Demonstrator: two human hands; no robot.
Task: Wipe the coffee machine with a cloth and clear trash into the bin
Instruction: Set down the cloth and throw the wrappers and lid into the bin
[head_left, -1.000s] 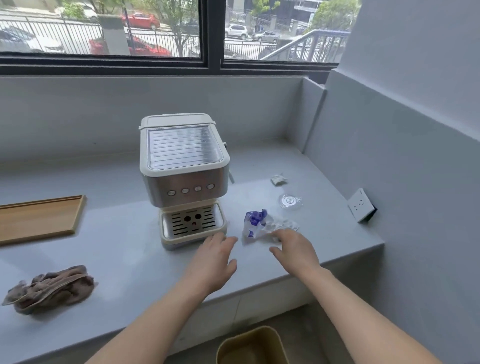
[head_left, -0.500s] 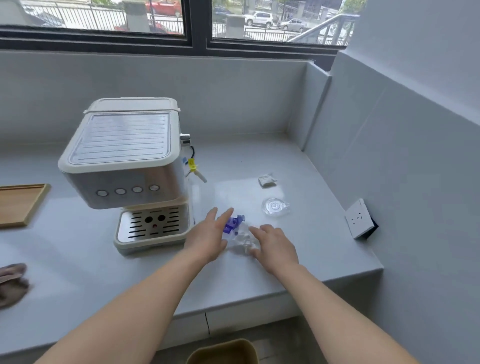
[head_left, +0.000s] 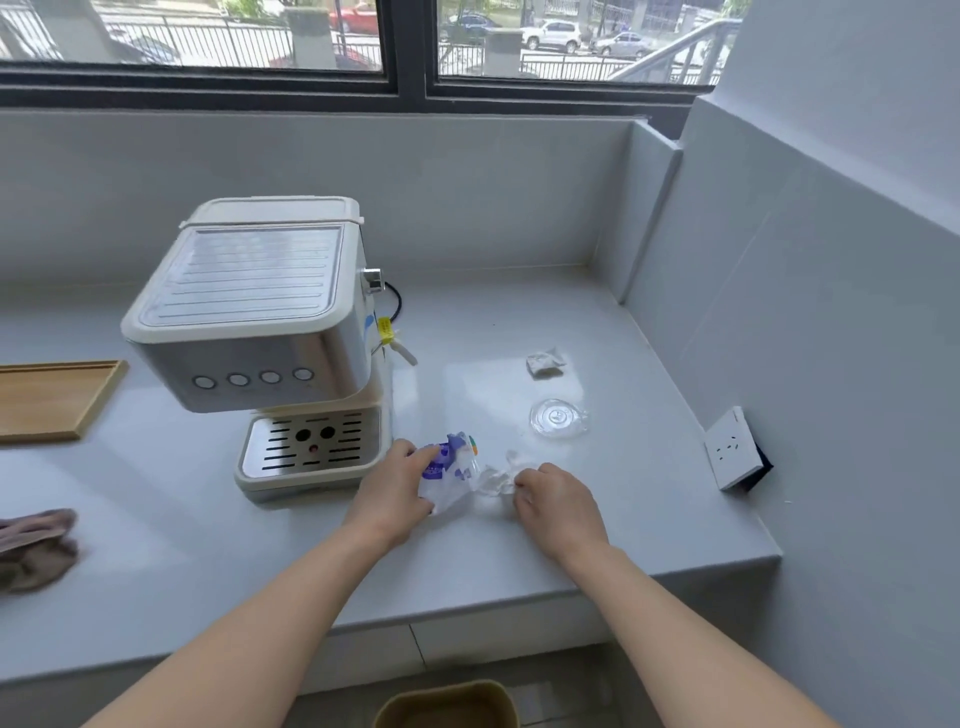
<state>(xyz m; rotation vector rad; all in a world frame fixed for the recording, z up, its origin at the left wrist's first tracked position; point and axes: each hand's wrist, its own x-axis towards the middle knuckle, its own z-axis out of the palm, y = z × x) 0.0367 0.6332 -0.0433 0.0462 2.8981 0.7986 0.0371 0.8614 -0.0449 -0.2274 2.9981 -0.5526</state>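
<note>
A cream and silver coffee machine stands on the grey counter. Just right of its drip tray lies a crumpled white and purple plastic wrapper. My left hand grips the wrapper's purple end. My right hand pinches its clear end. A brown cloth lies bunched at the counter's left edge. The tan bin sits on the floor below the counter, only its rim showing.
A small crumpled white scrap and a clear plastic lid lie further back on the counter. A wooden tray sits to the left. A white socket juts from the right wall. A window runs along the back.
Both hands have come in from the counter's front and closed on the wrapper, left hand on the purple end, right on the clear end. The view has shifted right.
</note>
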